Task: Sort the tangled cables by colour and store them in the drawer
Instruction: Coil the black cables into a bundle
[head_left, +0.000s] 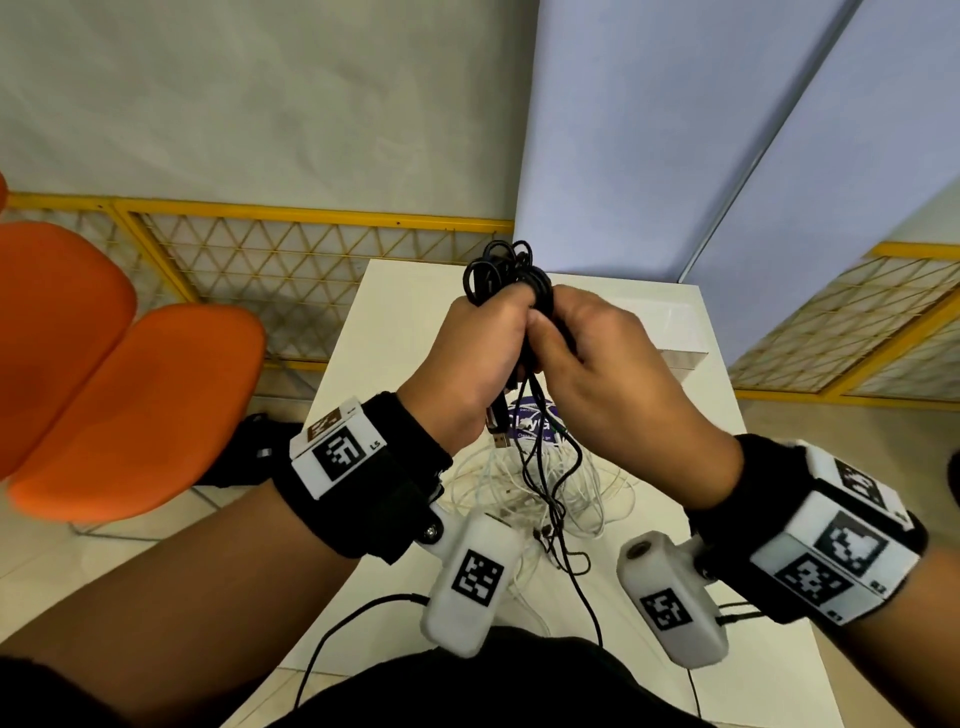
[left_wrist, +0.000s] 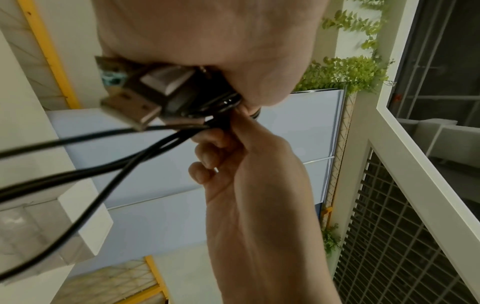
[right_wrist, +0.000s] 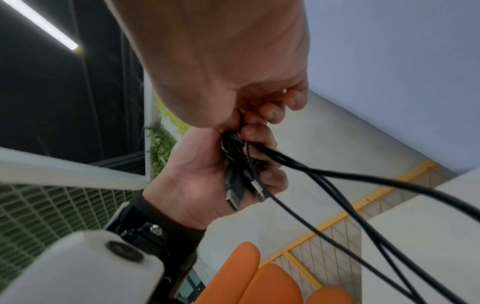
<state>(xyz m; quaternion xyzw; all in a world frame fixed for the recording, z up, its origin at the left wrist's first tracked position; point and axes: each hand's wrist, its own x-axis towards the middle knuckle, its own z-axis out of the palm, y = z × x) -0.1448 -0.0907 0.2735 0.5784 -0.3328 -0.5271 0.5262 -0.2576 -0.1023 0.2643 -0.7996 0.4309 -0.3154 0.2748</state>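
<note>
Both hands meet above the white table (head_left: 649, 519) — left hand (head_left: 467, 364) fisted round the black cables (head_left: 506, 275), right hand (head_left: 597, 369) pinching them; white cables (head_left: 587, 499) lie tangled below.

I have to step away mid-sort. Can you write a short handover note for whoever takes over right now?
Left hand: grips the bundle of black cables, plugs sticking out below the fist.
Right hand: pinches the same bundle beside it.
White cables: loose pile on the white table, a few black strands trailing down into it.
Done: most black cables gathered.
Left: free the trailing strands, gather the white ones, store both. No drawer is in view.
</note>
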